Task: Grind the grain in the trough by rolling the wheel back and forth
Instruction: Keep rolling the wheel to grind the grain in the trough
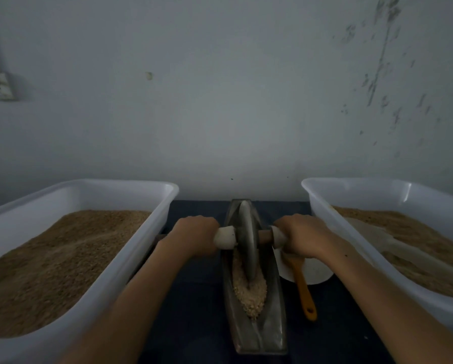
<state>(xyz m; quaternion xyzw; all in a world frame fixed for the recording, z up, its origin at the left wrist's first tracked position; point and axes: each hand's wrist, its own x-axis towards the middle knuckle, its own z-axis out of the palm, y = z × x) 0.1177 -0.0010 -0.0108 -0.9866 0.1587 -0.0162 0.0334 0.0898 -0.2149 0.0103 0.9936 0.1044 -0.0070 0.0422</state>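
Note:
A narrow, boat-shaped metal trough (274, 327) lies lengthwise on the dark table between two tubs. A grey metal wheel (247, 240) stands upright in its groove, about the middle of the trough. Coarse pale grain (250, 295) fills the near part of the groove in front of the wheel. A wooden axle with pale end caps runs through the wheel. My left hand (193, 236) grips the left handle (225, 237). My right hand (302, 235) grips the right handle (278, 236).
A white plastic tub (130, 248) of brown grain stands to the left, another white tub (333, 224) with grain to the right. A white bowl (314, 271) with an orange-handled brush (305, 292) sits beside the trough on the right. A grey wall rises close behind.

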